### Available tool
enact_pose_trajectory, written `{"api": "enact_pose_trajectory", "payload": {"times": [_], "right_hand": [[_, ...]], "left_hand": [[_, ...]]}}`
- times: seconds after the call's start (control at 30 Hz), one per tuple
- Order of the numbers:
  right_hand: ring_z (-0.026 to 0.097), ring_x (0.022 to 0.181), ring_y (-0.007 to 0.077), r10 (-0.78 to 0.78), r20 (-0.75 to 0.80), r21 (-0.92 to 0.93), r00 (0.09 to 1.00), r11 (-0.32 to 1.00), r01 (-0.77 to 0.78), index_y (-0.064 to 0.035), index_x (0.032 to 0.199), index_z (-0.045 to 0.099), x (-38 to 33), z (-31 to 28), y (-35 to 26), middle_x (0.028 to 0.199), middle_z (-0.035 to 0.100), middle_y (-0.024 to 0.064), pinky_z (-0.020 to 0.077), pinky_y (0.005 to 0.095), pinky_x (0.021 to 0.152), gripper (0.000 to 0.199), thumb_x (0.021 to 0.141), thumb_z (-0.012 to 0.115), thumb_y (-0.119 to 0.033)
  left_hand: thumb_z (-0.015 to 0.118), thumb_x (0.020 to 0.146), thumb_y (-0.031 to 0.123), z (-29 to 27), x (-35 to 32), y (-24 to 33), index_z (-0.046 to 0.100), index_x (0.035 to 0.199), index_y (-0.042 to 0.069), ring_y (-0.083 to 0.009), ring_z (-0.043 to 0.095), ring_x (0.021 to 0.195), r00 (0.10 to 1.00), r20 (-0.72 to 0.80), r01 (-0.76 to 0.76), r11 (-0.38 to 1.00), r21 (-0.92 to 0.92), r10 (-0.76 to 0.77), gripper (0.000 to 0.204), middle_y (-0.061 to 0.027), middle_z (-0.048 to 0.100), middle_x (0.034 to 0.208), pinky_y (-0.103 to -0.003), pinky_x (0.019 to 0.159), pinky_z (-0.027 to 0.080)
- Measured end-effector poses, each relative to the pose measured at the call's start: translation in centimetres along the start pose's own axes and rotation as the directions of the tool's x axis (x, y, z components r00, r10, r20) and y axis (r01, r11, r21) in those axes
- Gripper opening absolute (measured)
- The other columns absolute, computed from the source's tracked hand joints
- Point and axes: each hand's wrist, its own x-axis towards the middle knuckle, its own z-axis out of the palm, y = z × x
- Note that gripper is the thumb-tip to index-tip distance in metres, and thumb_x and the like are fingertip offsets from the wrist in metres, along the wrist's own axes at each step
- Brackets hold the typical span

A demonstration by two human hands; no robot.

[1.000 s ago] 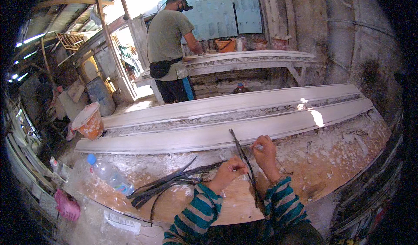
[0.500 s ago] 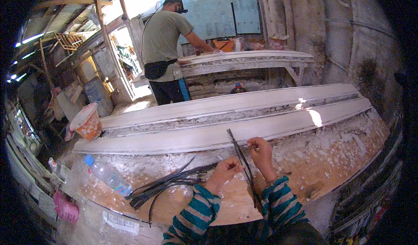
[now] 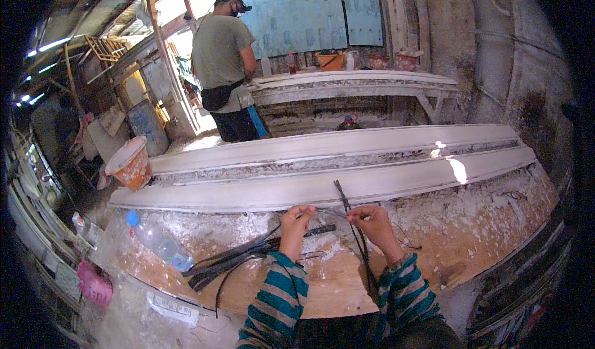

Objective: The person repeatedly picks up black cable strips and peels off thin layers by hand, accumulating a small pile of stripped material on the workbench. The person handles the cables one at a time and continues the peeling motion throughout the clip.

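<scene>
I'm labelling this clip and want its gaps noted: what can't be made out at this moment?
All in the head view:
1) Where the thin strip ends: too fine to follow past the fingers of the left hand and right hand.
2) Part of the black bundle: behind the left hand.
3) What the co-worker holds, if anything: hidden by the body.
4) Upper left sleeve: cut off by the lower edge.

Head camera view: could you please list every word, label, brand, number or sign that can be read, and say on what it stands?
None can be read clearly.
Clear plastic bottle with a blue cap: label near its base, too small and blurred to read.
White flat rectangular piece, lower left: dark print-like marks, too blurred to read.
</scene>
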Motion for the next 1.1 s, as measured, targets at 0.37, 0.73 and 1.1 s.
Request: {"api": "enact_pose_trajectory", "payload": {"times": [0.37, 0.73, 1.1], "right_hand": [[0.058, 0.061, 0.0209, -0.184, 0.264, -0.235, 0.947, 0.940, 0.248, -0.0024, 0.069, 0.060, -2.0, 3.5, -2.8, 0.066, 0.060, 0.0110, 0.0440, 0.0294, 0.058, 0.012, 0.074, 0.063, -0.012], [0.060, 0.073, 0.0282, -0.047, 0.429, -0.298, 0.902, 0.936, 0.190, -0.0094, 0.076, 0.066, -0.8, -2.6, -1.4, 0.074, 0.062, 0.0129, 0.0472, 0.0365, 0.068, 0.015, 0.076, 0.059, -0.023], [0.060, 0.070, 0.0315, 0.277, -0.012, -0.711, 0.961, 0.673, -0.203, -0.0064, 0.078, 0.067, -0.7, -12.0, 5.1, 0.075, 0.062, 0.0167, 0.0470, 0.0376, 0.065, 0.022, 0.064, 0.066, -0.023]], "left_hand": [[0.064, 0.080, 0.024, -1.7, 1.0, -0.9, 0.052, 0.074, 0.008, -0.0042, 0.040, 0.052, 0.996, -0.076, -0.042, 0.996, -0.084, 0.036, 0.020, 0.0047, 0.046, 0.062, -0.018, 0.041, 0.029], [0.061, 0.081, 0.024, 0.6, 0.2, -1.0, 0.060, 0.082, 0.009, -0.0066, 0.046, 0.061, 0.998, 0.058, 0.001, 0.991, 0.134, -0.009, 0.015, 0.0021, 0.051, 0.072, -0.021, 0.047, 0.036], [0.060, 0.069, 0.004, 4.3, -2.4, -2.9, 0.064, 0.094, 0.020, -0.0329, 0.037, 0.109, 0.679, 0.636, -0.734, 0.313, 0.602, 0.368, 0.030, -0.0114, 0.042, 0.118, -0.044, 0.089, 0.034]]}}
